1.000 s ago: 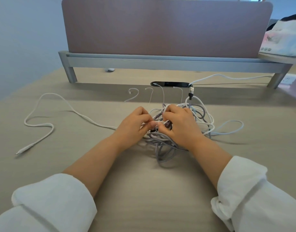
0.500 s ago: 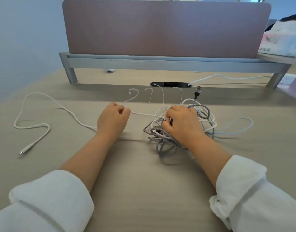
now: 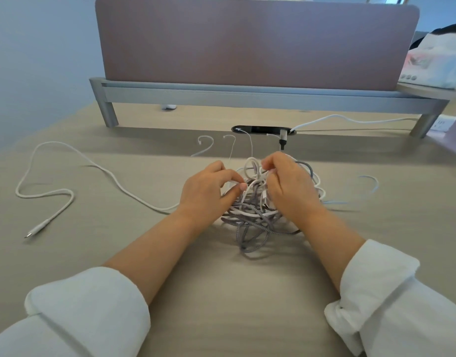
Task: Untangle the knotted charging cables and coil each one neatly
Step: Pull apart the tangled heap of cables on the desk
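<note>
The tangle of cables, grey braided cords knotted with white ones, lies in the middle of the table, a little toward the far edge and just on the near side of the black cable slot. Both hands are at its top. The left hand comes in from the left with its fingers curled, the thumb and forefinger pinching a white strand at the left edge of the tangle. The right hand is bent over the right side, fingers hooked down into the knot and gripping several strands, with white loops standing up just beside its fingertips; exactly which strands it holds cannot be told. One white cable runs free from under the left wrist, snaking out toward the table's left edge, where its plug lies flat on the wood. A pale loop pokes out of the tangle toward the right edge. Thin white ends curl up between the hands and the slot.
</note>
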The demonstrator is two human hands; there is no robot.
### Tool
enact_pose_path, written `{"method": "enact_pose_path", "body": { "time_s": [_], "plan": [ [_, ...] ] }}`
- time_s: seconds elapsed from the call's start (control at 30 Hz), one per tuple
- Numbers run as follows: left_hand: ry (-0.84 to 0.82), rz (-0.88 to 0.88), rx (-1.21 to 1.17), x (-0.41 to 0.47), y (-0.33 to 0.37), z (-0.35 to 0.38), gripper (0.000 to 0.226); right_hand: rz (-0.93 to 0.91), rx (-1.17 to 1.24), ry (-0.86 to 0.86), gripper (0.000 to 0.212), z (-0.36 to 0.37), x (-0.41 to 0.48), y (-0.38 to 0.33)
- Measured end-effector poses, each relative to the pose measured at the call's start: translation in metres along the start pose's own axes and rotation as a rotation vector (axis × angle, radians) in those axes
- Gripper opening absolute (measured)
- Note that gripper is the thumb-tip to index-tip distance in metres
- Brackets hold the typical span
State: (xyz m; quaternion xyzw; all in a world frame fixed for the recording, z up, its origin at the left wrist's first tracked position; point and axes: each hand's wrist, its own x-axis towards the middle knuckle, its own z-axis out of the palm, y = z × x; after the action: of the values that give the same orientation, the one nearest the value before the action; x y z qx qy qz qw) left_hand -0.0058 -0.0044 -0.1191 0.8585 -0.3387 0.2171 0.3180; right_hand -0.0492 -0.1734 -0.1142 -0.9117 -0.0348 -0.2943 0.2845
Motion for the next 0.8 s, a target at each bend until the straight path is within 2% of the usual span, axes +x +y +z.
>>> {"method": "enact_pose_path", "body": {
  "time_s": [0.07,0.17,0.23,0.43,0.5,0.6,0.7,0.8],
  "plan": [
    [-0.034,-0.063,-0.028,0.001,-0.002,0.000,0.014,0.052,-0.050,-0.052,0.025,-0.004,0.003,0.008],
    [-0.129,-0.107,-0.056,0.001,-0.008,0.002,0.014,-0.069,-0.156,-0.142,0.037,-0.002,0.005,0.017],
    [-0.172,-0.105,-0.005,0.000,-0.011,0.003,0.011,-0.152,-0.188,-0.158,0.034,-0.001,0.006,0.019],
    [-0.259,-0.119,-0.028,0.001,-0.010,-0.004,0.007,-0.199,-0.328,-0.110,0.015,-0.004,0.003,0.014],
    [-0.258,-0.157,-0.095,0.002,-0.009,-0.006,0.007,-0.244,-0.386,-0.117,0.017,-0.006,0.002,0.011],
    [-0.280,-0.204,-0.273,0.002,-0.011,-0.006,0.002,-0.239,-0.334,-0.242,0.019,-0.008,0.001,0.006],
    [-0.166,-0.143,-0.336,0.002,-0.014,-0.004,0.009,-0.237,-0.313,-0.240,0.009,-0.007,0.000,0.006],
    [0.005,-0.064,-0.307,0.003,-0.013,-0.007,0.002,-0.319,-0.359,-0.090,0.016,-0.007,0.001,0.004]
  ]
}}
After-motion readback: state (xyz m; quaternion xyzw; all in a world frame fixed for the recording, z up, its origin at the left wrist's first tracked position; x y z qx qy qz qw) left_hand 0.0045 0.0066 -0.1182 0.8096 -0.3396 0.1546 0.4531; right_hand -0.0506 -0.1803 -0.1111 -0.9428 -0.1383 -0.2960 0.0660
